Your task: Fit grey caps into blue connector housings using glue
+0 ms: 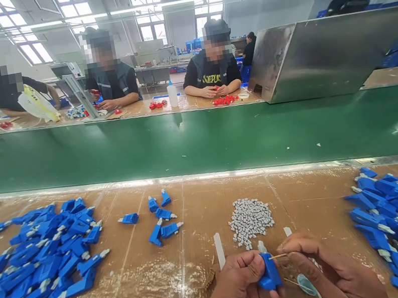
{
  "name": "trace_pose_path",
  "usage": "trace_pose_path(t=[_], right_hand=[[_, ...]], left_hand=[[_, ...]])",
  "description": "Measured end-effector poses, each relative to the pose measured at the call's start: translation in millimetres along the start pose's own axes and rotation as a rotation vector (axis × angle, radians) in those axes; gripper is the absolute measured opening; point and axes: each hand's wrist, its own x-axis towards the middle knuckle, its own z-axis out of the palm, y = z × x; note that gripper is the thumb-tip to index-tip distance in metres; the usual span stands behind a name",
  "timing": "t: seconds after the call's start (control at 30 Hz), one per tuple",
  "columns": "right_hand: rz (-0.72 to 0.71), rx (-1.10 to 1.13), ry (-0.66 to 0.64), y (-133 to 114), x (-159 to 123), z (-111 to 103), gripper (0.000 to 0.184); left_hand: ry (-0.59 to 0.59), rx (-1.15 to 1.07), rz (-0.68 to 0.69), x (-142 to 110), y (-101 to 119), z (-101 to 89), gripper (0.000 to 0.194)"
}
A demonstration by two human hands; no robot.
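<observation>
Blue block (270, 274) is over the desk (133, 282), clamped between the thumb and fingers of my left hand (240, 284); my right hand (329, 269) pinches a thin stick (281, 256), its tip at the block. Small grey pieces (251, 221) lie just beyond.

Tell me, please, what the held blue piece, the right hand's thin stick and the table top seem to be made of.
Held blue piece: likely satin moulded plastic, given its even colour and crisp edges.
Thin stick: perhaps matte wood, from its tan colour.
Table top: apparently glossy clear film over brown board, given wrinkled glare.
</observation>
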Motion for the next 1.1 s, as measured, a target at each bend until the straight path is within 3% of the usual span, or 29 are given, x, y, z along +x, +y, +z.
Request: trace_pose_path(t=[0.2,0.37,0.57,0.7,0.77,0.87,0.97,1.1], right_hand=[[-0.12,-0.072,-0.021,0,0,-1,0.031],[-0.241,-0.136,-0.024,3,-5,-2,0.021],[-0.259,-0.03,0.02,3,-12,14,0.018],[-0.22,-0.032,0.084,-3,-12,2,0.019],[-0.17,-0.04,0.042,-3,-16,-14,0.018],[-0.15,-0.019,-0.183,6,-31,-34,0.02],[-0.205,-0.042,-0.369,16,-52,-35,0.022],[-0.197,-0.106,-0.203,22,-56,-22,0.033]], left_hand=[[0.013,0.033,0.009,0,-2,-1.3,0.048],[0.023,0.045,0.023,0,-2,-0.1,0.049],[0.003,0.044,0.023,0,-2,0.8,0.049],[-0.012,0.041,0.028,-4,2,0.7,0.045],[-0.012,0.035,0.037,-7,8,1.8,0.043],[0.001,0.022,0.062,-12,20,4.3,0.041],[0.017,-0.002,0.09,-15,31,5.6,0.041],[0.053,-0.068,0.168,-17,38,2.9,0.036]])
